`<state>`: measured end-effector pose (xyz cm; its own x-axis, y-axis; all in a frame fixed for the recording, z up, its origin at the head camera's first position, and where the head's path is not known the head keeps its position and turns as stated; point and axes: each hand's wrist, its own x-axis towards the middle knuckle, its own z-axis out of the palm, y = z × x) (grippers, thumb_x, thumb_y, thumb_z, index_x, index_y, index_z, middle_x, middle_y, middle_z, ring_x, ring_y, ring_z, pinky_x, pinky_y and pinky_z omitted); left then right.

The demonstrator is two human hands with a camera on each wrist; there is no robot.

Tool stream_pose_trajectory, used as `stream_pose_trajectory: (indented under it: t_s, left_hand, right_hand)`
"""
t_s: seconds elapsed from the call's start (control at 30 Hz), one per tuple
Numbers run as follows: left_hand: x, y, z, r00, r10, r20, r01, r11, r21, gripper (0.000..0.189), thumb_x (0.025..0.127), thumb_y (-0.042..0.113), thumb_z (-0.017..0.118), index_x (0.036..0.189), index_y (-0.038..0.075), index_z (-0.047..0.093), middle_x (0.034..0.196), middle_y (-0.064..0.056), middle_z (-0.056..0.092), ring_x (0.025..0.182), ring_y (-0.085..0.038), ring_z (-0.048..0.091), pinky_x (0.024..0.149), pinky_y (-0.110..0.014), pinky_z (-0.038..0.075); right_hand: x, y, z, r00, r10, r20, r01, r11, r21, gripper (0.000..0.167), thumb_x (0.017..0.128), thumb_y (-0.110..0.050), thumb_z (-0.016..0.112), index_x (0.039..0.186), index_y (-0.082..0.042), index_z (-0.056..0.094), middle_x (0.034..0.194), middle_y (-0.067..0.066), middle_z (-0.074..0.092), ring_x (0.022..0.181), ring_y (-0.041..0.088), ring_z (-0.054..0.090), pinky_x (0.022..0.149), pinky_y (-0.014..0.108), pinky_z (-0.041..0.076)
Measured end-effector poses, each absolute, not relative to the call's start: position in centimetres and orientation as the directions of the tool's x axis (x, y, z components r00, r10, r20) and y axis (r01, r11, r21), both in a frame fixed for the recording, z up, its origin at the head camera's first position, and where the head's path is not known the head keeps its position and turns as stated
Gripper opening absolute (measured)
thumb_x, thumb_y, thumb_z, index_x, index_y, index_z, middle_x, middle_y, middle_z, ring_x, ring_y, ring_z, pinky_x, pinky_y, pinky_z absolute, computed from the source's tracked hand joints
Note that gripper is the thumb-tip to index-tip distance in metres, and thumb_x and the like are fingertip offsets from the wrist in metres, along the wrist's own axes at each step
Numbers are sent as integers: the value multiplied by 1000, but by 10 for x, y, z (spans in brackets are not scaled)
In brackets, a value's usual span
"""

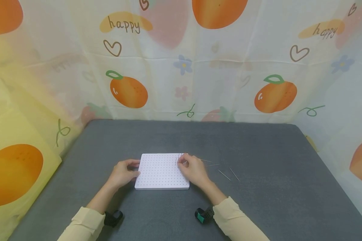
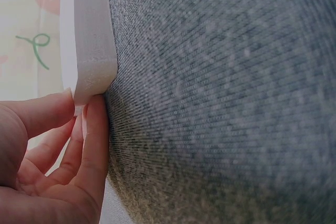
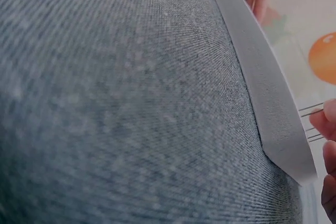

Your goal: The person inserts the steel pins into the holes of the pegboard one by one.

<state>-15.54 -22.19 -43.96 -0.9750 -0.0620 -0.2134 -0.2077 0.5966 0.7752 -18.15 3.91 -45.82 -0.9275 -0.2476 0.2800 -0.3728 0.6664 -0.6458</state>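
A white pegboard (image 1: pixel 160 174) with rows of small holes lies flat on the dark grey table. My left hand (image 1: pixel 123 173) grips its left edge; in the left wrist view the thumb is at the top rim and the fingers (image 2: pixel 94 145) press against the side. Near the far right corner, several thin metal pins (image 1: pixel 178 157) stand upright from the board. There my right hand (image 1: pixel 194 170) pinches a thin pin (image 3: pixel 316 110) between thumb and fingertips, close over the board. The other fingers are curled, and the hand hides part of that corner.
Several loose thin pins (image 1: pixel 224 175) lie on the table (image 1: pixel 259 207) to the right of the board, some partly behind the right hand. A black wrist strap (image 1: pixel 113 218) sits on each forearm. A fruit-printed curtain (image 1: pixel 217 90) hangs behind the table and at both sides.
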Motion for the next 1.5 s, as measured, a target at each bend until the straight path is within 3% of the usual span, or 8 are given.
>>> stream_pose_trajectory:
  t_s: [0.33,0.73,0.93,1.23,1.5]
  left_hand:
    - [-154,-222,-439,-976,-62,-210,-204,600,774,44,80,0,63,124,-1,53,115,-20,58,82,-19,63,68,-34,56]
    - [-153,-221,-440,-975,-73,-210,-211,607,766,44,81,1,62,124,-1,53,115,-20,58,85,-21,62,69,-34,56]
    - [-153,-221,-439,-974,-75,-212,-213,613,761,44,81,1,62,124,-1,53,115,-20,58,85,-21,62,69,-34,56]
    - [-154,-220,-440,-974,-79,-213,-215,624,751,44,81,2,63,124,0,53,115,-20,58,84,-21,62,69,-35,56]
    - [-154,-221,-438,-974,-69,-214,-210,621,755,44,81,2,63,124,-1,52,116,-21,58,85,-21,62,70,-35,56]
  right_hand:
    - [-181,39,-461,-936,-247,252,-353,689,-634,5,81,-17,64,85,-20,63,73,-8,60,63,7,47,56,20,38]
    - [-182,52,-456,-903,-343,259,-430,700,-571,10,82,-19,62,91,-20,67,72,-9,60,65,7,49,59,21,40]
    - [-181,65,-445,-899,-319,300,-437,705,-558,9,82,-16,65,90,-19,67,79,-9,64,67,5,50,61,22,42]
    - [-177,92,-422,-890,-268,369,-447,676,-587,9,82,-13,66,89,-19,67,84,-7,66,75,13,58,66,28,46]
    - [-171,122,-418,-877,-211,432,-461,627,-628,9,83,-11,65,90,-17,67,84,-3,66,73,9,56,65,32,51]
